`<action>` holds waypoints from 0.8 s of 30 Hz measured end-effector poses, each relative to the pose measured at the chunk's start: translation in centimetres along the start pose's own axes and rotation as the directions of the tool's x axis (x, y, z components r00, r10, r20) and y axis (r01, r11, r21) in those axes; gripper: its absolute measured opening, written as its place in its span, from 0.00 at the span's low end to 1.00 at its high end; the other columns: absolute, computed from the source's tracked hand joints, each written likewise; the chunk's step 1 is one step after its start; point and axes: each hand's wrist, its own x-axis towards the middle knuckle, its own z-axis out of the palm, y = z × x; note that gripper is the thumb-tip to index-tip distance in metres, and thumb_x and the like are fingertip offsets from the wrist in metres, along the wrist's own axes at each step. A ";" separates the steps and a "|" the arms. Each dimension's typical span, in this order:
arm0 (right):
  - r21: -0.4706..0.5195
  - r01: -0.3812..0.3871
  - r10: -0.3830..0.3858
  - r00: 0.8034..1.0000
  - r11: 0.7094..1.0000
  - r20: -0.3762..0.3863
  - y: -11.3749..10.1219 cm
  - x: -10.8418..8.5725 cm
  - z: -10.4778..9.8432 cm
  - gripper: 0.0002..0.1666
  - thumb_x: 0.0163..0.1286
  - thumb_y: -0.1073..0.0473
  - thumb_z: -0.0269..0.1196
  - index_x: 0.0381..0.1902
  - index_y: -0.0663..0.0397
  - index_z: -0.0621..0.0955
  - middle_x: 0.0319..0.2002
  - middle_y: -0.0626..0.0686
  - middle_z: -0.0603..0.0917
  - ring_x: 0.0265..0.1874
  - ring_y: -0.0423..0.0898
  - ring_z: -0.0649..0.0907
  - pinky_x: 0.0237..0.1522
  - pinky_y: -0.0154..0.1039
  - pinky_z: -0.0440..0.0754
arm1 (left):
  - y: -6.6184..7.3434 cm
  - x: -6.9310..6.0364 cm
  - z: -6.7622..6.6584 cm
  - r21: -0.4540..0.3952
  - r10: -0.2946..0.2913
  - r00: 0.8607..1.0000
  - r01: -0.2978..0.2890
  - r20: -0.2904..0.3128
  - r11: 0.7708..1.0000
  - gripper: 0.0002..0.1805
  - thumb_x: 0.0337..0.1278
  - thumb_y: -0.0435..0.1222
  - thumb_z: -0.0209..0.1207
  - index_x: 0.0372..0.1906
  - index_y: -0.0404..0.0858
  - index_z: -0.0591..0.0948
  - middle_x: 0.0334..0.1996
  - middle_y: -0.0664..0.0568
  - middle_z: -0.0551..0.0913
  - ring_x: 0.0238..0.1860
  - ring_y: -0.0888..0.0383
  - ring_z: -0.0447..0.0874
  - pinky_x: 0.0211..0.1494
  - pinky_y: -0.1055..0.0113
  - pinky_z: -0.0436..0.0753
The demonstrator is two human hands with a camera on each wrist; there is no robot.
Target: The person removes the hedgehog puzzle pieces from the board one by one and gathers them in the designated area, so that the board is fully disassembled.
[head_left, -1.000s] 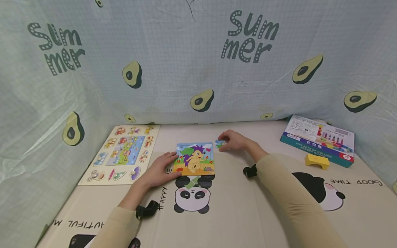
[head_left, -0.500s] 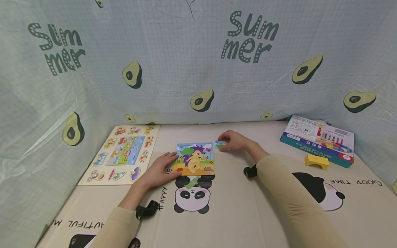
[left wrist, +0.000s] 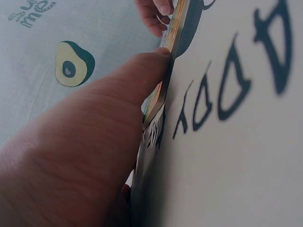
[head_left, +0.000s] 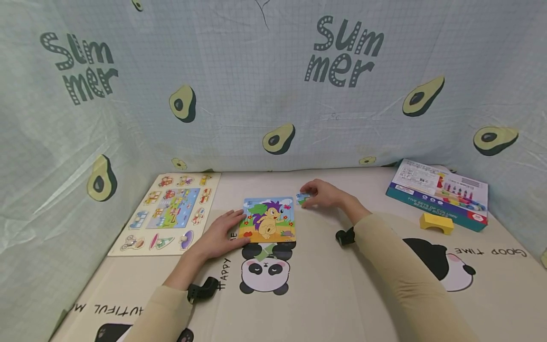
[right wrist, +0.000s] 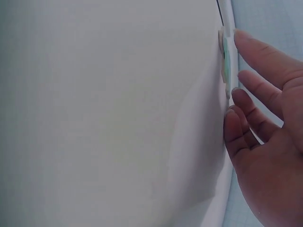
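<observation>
A square hedgehog jigsaw puzzle (head_left: 269,221) lies flat on the table in the head view. My left hand (head_left: 220,235) rests at its left side, fingers extended, the thumb touching the lower left corner. In the left wrist view the thumb (left wrist: 151,66) meets the board's edge. Just right of the board's upper corner is a small blue-and-green jigsaw piece (head_left: 301,198). My right hand (head_left: 322,194) holds it at the table between thumb and bent fingertips, partly covering it. In the right wrist view the piece (right wrist: 226,61) shows edge-on beside the fingertips.
A wooden knob puzzle board (head_left: 141,204) with vehicle pictures lies to the left. At the right stand a beaded-game box (head_left: 440,190) and a yellow arch block (head_left: 436,223). A printed sheet (head_left: 231,137) with avocados rises behind the table.
</observation>
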 end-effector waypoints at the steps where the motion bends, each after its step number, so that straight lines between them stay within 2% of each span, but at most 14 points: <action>1: 0.006 0.003 -0.003 1.000 1.000 -0.003 -0.1 0.0 -0.1 0.29 0.64 0.58 0.73 0.60 0.64 0.79 0.54 0.58 0.79 0.52 0.54 0.75 0.61 0.49 0.74 | 0.0 0.0 0.0 0.000 0.000 1.000 0.000 0.001 1.000 0.40 0.60 0.51 0.67 0.73 0.36 0.70 0.75 0.42 0.64 0.76 0.37 0.52 0.75 0.40 0.55; 8: 0.054 0.021 -0.019 0.999 0.998 -0.035 -0.9 0.2 -0.2 0.29 0.66 0.57 0.71 0.63 0.61 0.79 0.56 0.57 0.79 0.55 0.55 0.75 0.59 0.49 0.75 | 0.0 0.0 0.1 0.001 0.002 1.000 -0.002 0.001 1.000 0.41 0.60 0.50 0.67 0.73 0.35 0.70 0.75 0.42 0.64 0.77 0.37 0.52 0.75 0.40 0.55; 14: 0.058 0.096 -0.094 0.994 0.994 -0.051 -2.0 0.4 0.0 0.31 0.67 0.55 0.70 0.64 0.61 0.77 0.58 0.58 0.80 0.57 0.54 0.76 0.58 0.48 0.78 | -0.1 0.0 0.1 0.001 0.004 1.000 -0.004 0.002 1.000 0.40 0.61 0.50 0.67 0.73 0.35 0.70 0.75 0.42 0.64 0.77 0.38 0.52 0.75 0.40 0.55; 24: 0.102 0.141 -0.138 0.990 0.985 -0.037 -4.4 1.4 1.3 0.31 0.67 0.56 0.70 0.64 0.63 0.77 0.60 0.61 0.79 0.58 0.56 0.76 0.60 0.48 0.77 | -0.1 0.1 0.0 0.009 -0.003 1.000 0.003 0.008 1.000 0.41 0.61 0.52 0.67 0.73 0.36 0.70 0.75 0.43 0.64 0.77 0.38 0.52 0.75 0.40 0.55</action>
